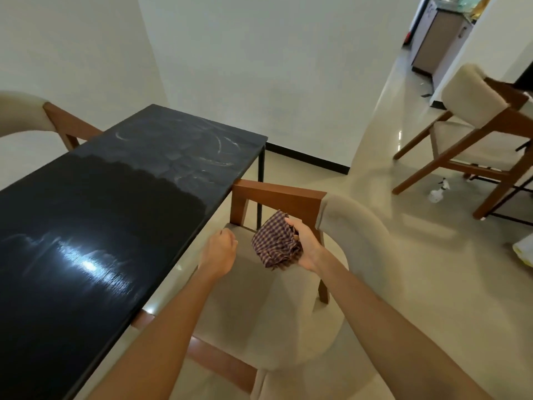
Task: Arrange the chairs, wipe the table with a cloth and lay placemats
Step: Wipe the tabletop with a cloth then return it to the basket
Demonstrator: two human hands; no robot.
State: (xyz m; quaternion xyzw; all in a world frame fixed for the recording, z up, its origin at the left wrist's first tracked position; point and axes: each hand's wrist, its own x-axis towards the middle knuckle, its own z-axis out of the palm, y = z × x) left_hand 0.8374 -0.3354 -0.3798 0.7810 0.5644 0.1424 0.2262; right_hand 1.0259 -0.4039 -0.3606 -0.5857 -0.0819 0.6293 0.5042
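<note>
Evidently mid-wipe: right hand (pixel 307 245) bunches the crumpled checked cloth (pixel 275 243) above the beige padded chair (pixel 291 298); left hand (pixel 219 249) curled, empty; next, the long black desk's (pixel 95 220) dusty far end

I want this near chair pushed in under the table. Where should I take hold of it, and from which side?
Probably the wooden armrest of the near chair, gripped from above: it is a flat, bare bar facing up. The left hand is free; the right hand holds the checked cloth.
</note>
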